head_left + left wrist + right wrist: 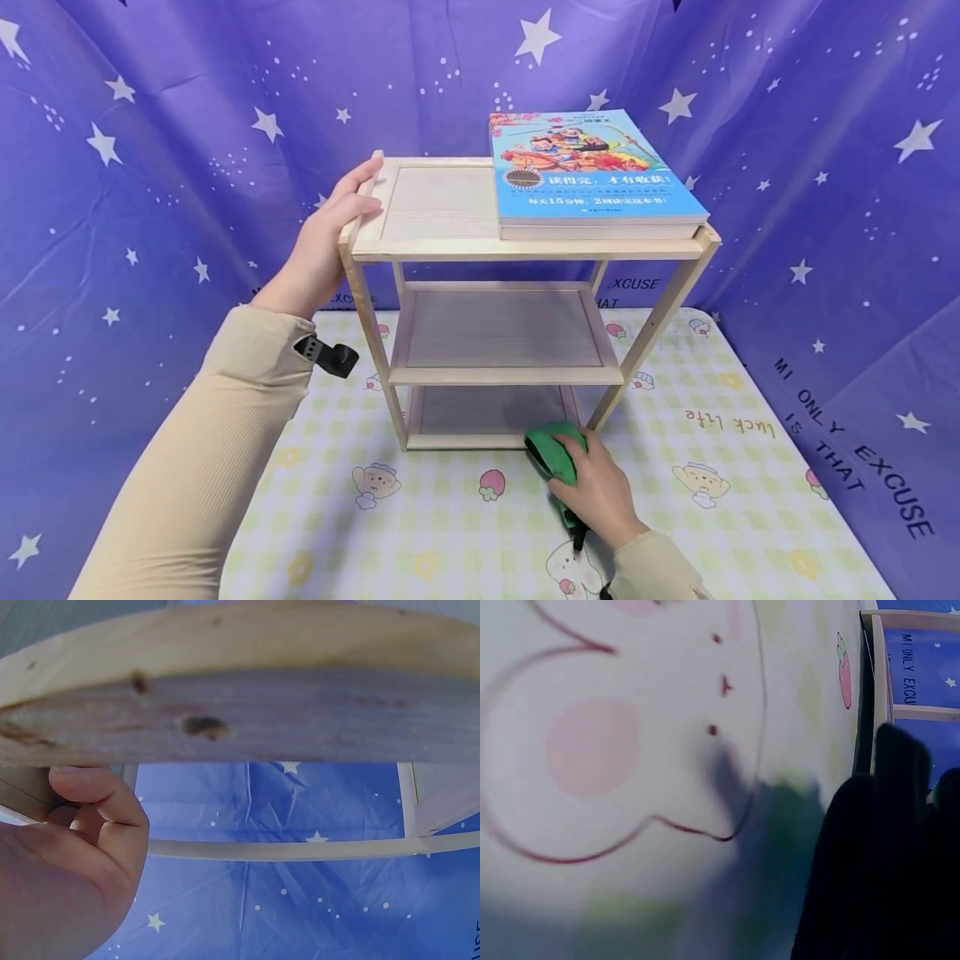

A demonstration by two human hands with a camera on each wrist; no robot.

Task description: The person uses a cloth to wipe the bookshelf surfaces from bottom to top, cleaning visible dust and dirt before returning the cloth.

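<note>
1. Green cloth sits low, right of centre in the frame, bunched against the right end of the bottom front bar of the wooden shelf.
2. Right hand on it now: fingers curled and thumb bent in, the cloth pinched between them. The right wrist view shows only a dark outline, so how tight that pinch is, I cannot tell.
3. Up at the upper left of the shelf, the left hand has hold of the top side rail, fingers bent over the edge and only slightly spread.
4. Watch the books, upper right! They lie flat on the right side of the top, reaching its front corner. If the left hand lifts or pulls its side, the shelf could tilt and those books could slide.
5. Danger down low, too: the cloth could catch on the bar, and a hard tug might drag the frame across the tablecloth.
6. Knuckles are near the front right leg; a careless sideways swing could knock it and jolt everything above.
</note>
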